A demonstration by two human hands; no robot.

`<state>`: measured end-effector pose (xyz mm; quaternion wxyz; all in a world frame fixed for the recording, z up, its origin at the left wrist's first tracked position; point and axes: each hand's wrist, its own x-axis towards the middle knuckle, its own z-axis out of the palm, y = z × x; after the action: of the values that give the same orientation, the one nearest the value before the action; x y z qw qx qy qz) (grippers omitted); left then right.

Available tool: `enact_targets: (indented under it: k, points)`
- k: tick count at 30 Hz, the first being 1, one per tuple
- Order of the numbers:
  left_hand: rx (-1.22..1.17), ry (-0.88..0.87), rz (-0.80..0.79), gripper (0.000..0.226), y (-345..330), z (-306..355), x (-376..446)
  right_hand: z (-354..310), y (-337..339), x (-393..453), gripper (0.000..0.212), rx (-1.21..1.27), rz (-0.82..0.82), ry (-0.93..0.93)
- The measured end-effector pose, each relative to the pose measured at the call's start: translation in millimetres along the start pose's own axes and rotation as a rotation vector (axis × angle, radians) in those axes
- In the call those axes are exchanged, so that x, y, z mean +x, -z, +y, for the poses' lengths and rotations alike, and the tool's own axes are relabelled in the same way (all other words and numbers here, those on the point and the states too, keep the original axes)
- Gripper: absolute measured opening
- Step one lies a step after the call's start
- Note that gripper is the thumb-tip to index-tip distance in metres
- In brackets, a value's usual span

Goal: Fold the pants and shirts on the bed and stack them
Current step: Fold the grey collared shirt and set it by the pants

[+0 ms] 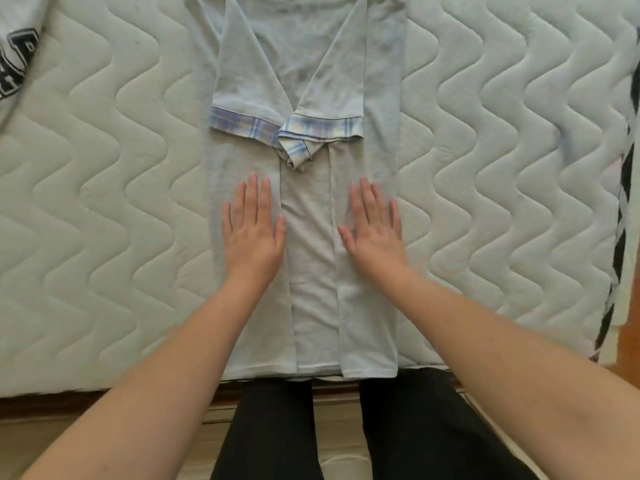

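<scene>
A pale blue shirt (311,289) lies lengthwise on the bed, its hem at the near edge. Both sides are folded in toward the middle, and the two sleeves with plaid cuffs (287,131) cross over the centre. My left hand (254,230) lies flat on the left folded panel, fingers straight. On the right folded panel my right hand (374,230) presses flat the same way. Neither hand grips the cloth.
The quilted white mattress (104,220) spreads to both sides. A white garment with black lettering (17,60) lies at the far left corner. A black-and-white garment (620,237) lies along the right edge. The wooden bed frame (52,407) runs along the near side.
</scene>
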<state>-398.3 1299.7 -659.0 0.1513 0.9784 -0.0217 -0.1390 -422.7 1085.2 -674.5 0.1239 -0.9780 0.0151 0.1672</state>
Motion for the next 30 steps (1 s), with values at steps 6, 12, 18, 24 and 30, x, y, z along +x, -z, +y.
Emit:
enact_targets:
  k: [6,12,18,24,30]
  points:
    - [0.137,-0.275,-0.242,0.062,-46,-5,-120,-5,-38,-118,0.072,0.049,-0.2,-0.021]
    - [-0.132,-0.231,-0.311,0.043,-48,40,-173,-15,-17,-143,0.054,0.306,-0.115,-0.153]
    - [-0.197,0.324,-0.56,0.028,-47,83,-149,14,9,-119,0.064,0.518,-0.154,-0.715]
    - [-0.212,0.4,-0.63,0.021,-40,69,-158,21,7,-137,0.039,0.414,-0.495,-0.653]
    - [-0.232,0.324,-0.168,0.018,-15,12,-166,16,-14,-183,0.047,0.418,-0.563,-0.732]
